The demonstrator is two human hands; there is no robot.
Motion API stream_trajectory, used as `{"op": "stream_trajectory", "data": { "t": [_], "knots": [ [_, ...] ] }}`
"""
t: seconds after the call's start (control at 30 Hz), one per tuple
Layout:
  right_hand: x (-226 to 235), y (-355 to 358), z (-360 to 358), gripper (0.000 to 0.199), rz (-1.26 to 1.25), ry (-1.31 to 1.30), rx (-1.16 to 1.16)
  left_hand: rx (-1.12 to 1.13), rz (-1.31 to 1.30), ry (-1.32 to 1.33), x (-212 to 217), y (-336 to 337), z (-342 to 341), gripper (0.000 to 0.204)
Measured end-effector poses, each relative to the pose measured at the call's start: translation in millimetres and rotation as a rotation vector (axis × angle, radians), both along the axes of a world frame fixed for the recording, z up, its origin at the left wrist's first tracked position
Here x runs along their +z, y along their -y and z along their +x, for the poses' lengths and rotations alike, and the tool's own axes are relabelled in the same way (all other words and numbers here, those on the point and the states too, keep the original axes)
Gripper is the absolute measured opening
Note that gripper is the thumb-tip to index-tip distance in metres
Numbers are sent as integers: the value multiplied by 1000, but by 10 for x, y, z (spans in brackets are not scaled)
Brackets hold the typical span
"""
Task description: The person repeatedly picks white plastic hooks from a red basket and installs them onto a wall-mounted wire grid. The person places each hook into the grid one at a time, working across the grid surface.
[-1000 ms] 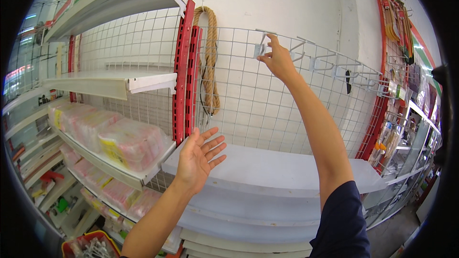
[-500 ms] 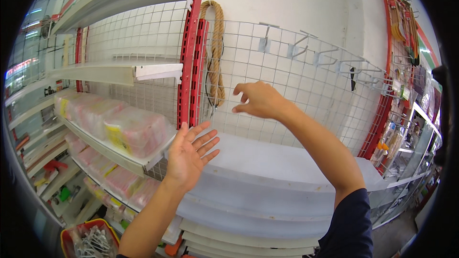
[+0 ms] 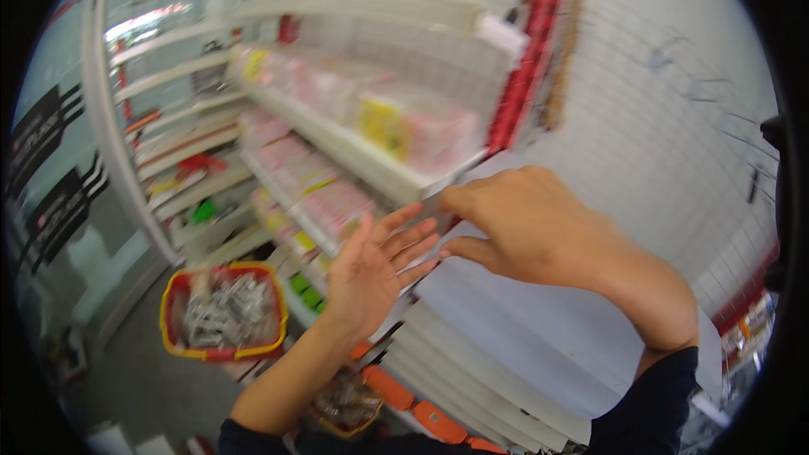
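My left hand (image 3: 368, 270) is raised palm up with its fingers spread, and nothing lies in it. Close to its right, my right hand (image 3: 539, 223) is bent over with thumb and fingers apart and nothing visible between them. Both hands are in the air in front of white shelf panels (image 3: 514, 345). Beyond them is a white shelf (image 3: 362, 147) with clear-wrapped pink and yellow packages (image 3: 421, 126). To the lower left on the floor stands a red basket with a yellow rim (image 3: 223, 354), filled with metal hooks (image 3: 232, 307).
A red slotted upright (image 3: 524, 76) stands behind my right hand, with a coiled rope (image 3: 560, 76) beside it. A wire grid with metal hooks (image 3: 708, 88) covers the wall at right. Orange packs (image 3: 388, 388) and a second basket of small items (image 3: 345, 400) sit low in front.
The view has swung left and down, bringing the basket of hooks further into sight. My right hand has come lower and nearer my left hand. The left hand stays open.
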State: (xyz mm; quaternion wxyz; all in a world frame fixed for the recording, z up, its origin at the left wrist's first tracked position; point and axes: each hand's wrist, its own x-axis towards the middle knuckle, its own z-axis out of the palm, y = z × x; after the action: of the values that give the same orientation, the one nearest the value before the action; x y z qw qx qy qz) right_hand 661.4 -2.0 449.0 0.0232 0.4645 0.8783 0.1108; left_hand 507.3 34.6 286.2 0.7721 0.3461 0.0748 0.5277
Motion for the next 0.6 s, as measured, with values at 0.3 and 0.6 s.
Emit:
{"op": "stream_trajectory", "data": {
  "t": [0.3,0.6],
  "knots": [
    [-519,-458,-1481,28,-37,92,269,227,-320,-80,-1009,246,-1256,69],
    [-1808,-1193,-2603,29,-234,-82,315,442,-702,-153,-2180,559,-2743,67]
  ]
}}
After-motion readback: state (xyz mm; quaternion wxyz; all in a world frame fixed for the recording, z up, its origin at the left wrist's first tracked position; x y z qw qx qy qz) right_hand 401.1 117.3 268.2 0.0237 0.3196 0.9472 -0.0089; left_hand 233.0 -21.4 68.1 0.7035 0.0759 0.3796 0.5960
